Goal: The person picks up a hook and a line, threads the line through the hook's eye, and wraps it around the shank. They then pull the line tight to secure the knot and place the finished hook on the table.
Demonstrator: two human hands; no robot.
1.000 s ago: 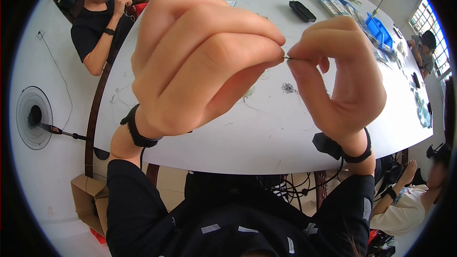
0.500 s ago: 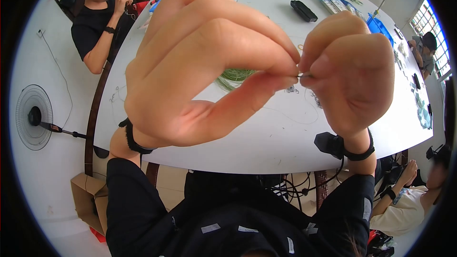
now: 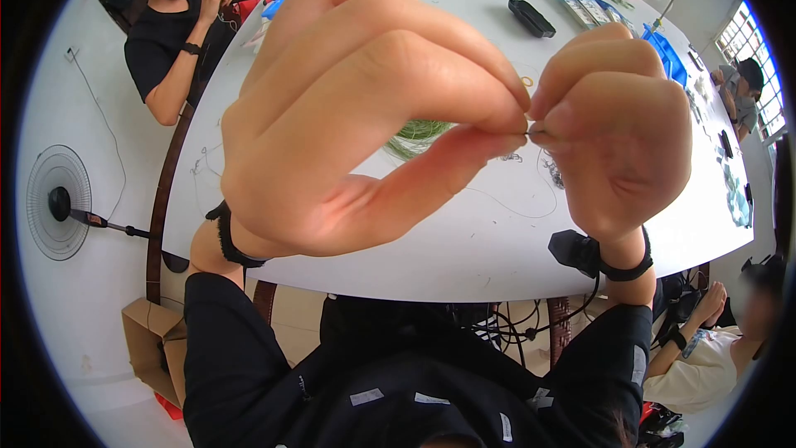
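Tightly, left hand (image 3: 356, 116) and right hand (image 3: 626, 137) fingers pinch the thin wire (image 3: 531, 128) between them.

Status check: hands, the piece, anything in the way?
Hands up close: left hand and right hand, fingertips meeting. Both pinch a thin wire piece. Beyond, green wire bundle on table, apart from hands.

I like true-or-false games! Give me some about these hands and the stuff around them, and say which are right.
A fan is on the floor at the left. True.
The green wire bundle lies on the floor. False: it lies on the white table.
The left hand and right hand pinch one tiny wire piece together. True.
The right hand rests flat on the table. False: it is raised, fingers curled.
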